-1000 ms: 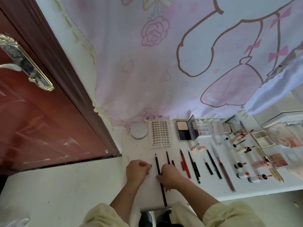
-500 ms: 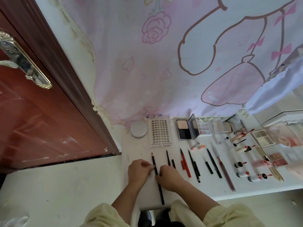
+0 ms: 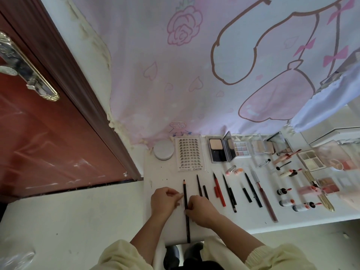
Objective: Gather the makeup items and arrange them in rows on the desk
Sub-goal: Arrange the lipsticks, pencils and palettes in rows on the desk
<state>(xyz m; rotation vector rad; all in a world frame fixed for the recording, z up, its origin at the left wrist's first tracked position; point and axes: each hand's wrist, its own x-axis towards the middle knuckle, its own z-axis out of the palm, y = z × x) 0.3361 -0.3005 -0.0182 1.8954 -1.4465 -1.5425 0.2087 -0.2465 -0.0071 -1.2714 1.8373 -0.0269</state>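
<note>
Black pencil (image 3: 186,206) on desk (image 3: 165,178) | left hand (image 3: 164,201), right hand (image 3: 202,211) fingers (image 3: 180,195) pinch it | open compact (image 3: 219,158) holds beige powder (image 3: 215,146)

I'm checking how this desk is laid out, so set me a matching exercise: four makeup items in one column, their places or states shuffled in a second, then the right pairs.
Column one
1. long black pencil
2. round white flat jar
3. red pen-shaped liner
4. open compact with a beige powder pan

Column two
A. lid raised, right of the lash card
B. far-left corner of the white desk, by the pink curtain
C. touched by the left hand and right hand
D. lying among thin black liners

Pairs: 1-C, 2-B, 3-D, 4-A
</note>
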